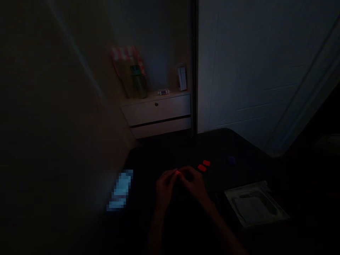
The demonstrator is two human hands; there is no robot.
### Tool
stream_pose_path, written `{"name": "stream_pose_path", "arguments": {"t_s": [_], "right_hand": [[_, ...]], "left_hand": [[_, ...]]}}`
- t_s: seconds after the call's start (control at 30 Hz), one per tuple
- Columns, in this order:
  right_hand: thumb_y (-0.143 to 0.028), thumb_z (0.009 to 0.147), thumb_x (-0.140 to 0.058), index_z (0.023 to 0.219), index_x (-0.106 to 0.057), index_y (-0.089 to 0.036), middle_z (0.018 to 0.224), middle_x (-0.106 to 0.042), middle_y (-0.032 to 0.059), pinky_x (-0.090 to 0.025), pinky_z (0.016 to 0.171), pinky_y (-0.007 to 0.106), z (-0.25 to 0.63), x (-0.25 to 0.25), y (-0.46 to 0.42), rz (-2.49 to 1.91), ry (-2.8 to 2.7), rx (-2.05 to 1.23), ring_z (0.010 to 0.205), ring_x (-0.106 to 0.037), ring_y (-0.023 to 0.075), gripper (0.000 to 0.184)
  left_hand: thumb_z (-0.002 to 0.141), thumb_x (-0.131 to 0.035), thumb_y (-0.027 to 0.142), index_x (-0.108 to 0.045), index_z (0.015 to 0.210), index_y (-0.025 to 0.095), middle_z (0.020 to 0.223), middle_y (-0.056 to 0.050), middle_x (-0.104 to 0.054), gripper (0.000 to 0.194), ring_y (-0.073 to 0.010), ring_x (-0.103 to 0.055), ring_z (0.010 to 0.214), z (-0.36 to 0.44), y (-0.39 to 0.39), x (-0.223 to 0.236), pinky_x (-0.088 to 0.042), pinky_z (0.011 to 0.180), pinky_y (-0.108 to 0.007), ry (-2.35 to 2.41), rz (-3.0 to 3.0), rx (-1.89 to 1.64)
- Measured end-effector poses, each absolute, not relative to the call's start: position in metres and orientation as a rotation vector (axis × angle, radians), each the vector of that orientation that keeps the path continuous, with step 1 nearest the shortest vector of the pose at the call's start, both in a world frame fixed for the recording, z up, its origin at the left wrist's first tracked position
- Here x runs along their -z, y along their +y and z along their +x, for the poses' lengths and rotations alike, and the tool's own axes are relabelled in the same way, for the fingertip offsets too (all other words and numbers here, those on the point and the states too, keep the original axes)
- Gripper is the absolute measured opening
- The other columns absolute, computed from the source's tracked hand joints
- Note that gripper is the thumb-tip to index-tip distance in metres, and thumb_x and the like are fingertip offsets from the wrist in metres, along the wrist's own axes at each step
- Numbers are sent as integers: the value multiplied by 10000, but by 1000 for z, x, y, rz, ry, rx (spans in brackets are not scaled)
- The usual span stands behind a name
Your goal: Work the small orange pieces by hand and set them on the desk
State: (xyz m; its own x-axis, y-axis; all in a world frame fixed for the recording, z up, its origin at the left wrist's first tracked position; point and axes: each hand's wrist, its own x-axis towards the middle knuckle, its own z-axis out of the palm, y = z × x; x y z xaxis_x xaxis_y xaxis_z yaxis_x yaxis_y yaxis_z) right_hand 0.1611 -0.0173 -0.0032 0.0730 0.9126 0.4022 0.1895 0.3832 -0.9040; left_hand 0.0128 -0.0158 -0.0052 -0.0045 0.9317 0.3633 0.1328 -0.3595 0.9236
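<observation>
In dim light, my left hand (165, 184) and my right hand (193, 182) meet fingertip to fingertip above a dark table (170, 154). Both are closed in a pinch on a small red piece (177, 172), mostly covered by the fingers, so its kind cannot be made out. Just beyond my right hand, two flat red pieces (202, 168) lie close together on the tabletop. They look like small rectangles.
A bright pixelated panel (120, 191) is at the table's left. To the right lie a small purple object (231, 160) and a clear flat packet (255, 205). Behind stands a white drawer unit (159, 113) bearing a green-capped bottle (138, 81).
</observation>
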Motion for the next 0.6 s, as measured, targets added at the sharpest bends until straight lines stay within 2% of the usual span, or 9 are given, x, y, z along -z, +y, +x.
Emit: {"name": "stream_pose_path", "arguments": {"t_s": [0.47,0.6], "right_hand": [[-360,882,-691,919,-716,-213,858,-747,35,-550,736,316,162,5,-16,-1069,-1425,-725,789,-695,208,154],[-402,899,-681,932,-723,-209,875,-757,49,-559,740,318,162,3,-17,-1062,-1399,-716,800,-708,212,201]], "left_hand": [[843,-730,441,-798,1017,211,1091,-101,-758,296,-263,-705,1047,14,-18,1,-545,947,-365,1138,1516,-1406],[844,-727,460,-743,1160,193,1052,-102,-779,414,-246,-733,966,17,-20,-1,-572,877,-357,1172,1383,-1403]]}}
